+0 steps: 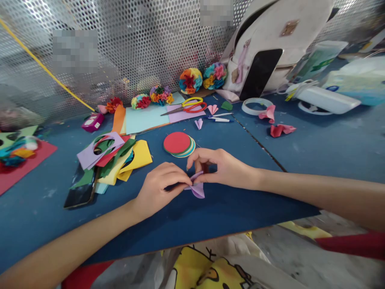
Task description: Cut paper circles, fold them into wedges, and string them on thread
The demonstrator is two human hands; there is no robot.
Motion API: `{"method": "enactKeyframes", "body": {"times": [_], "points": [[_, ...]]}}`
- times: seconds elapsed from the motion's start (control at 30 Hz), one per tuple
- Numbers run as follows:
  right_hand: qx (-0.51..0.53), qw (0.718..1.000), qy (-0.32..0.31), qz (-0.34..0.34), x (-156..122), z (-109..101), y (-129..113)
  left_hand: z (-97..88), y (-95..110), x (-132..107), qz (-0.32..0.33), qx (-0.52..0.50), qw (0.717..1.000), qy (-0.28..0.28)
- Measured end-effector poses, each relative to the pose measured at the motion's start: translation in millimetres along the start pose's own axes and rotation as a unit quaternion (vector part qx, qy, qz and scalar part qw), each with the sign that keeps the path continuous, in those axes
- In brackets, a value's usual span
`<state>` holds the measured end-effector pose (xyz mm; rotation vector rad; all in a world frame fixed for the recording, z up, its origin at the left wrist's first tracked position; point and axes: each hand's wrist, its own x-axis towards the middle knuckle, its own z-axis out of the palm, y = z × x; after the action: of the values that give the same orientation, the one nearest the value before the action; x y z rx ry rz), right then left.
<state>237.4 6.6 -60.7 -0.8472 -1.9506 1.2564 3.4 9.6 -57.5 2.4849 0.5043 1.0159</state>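
A folded piece of purple paper [198, 190] is held over the front of the blue table. My left hand [159, 186] pinches its left side between thumb and fingertips. From the right, my right hand [221, 168] touches the upper part of the paper with its thumb, the index finger curled above; its exact grip is partly hidden. Just beyond the hands lies a stack of paper circles [177, 143], red on top, with green, yellow and blue edges below. Behind that rests a small folded purple paper piece [199, 124].
Cut paper scraps [135, 156] partly cover a dark phone [80, 194] at the left. Scissors [189, 106] with yellow and red handles lie on paper sheets near the mesh wall [135, 44]. A tape roll [257, 106], pens [221, 119] and a white backpack [276, 36] are at the right.
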Motion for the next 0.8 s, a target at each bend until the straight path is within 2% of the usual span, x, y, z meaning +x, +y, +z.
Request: {"method": "enactKeyframes", "body": {"times": [0.2,0.33,0.5,0.67,0.8], "points": [[0.082,0.996,-0.009,0.040,4.9,-0.9,6.9,-1.5,0.7,-1.0,-0.032,-0.037,0.998,0.025],[0.122,0.991,-0.010,0.054,6.7,-2.3,7.4,-1.4,0.9,-1.6,-0.029,-0.049,0.998,0.027],[0.098,0.994,0.004,0.042,4.9,-3.3,1.0,-1.4,0.9,-1.0,-0.024,-0.051,0.998,0.025],[0.055,0.998,0.022,-0.003,4.2,-3.7,0.7,-1.4,1.5,-0.4,-0.048,-0.065,0.996,0.032],[0.030,1.000,-0.007,-0.001,4.1,-5.1,5.1,-1.7,1.7,-1.5,-0.069,-0.078,0.993,0.054]]}}
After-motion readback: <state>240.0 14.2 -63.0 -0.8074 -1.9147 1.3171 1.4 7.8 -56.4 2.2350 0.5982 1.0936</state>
